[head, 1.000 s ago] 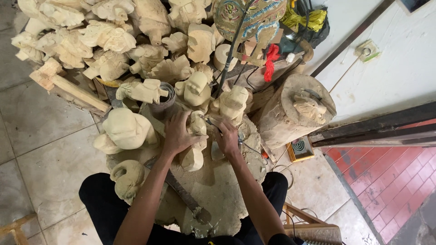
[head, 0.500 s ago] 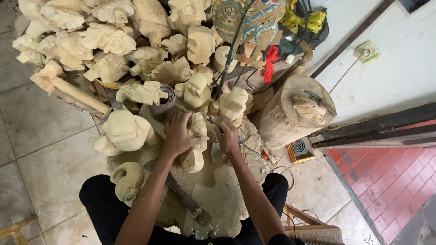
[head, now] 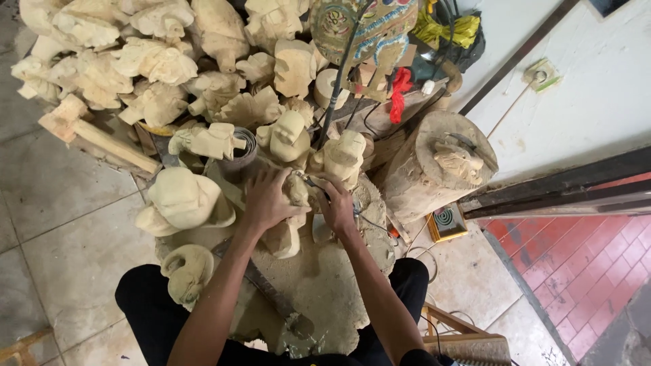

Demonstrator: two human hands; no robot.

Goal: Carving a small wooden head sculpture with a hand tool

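Left hand (head: 266,198) gripping pale wooden carving (head: 288,227), right hand (head: 337,203) closed on half-hidden thin tool (head: 313,183), yellow-rimmed square box (head: 447,220) right of hands

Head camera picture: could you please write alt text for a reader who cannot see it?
Seen from above, a person's left hand grips a pale wooden carving on a dusty work block while the right hand holds a thin tool against it. Many unfinished pale carvings are piled behind, and a log stump stands at the right.
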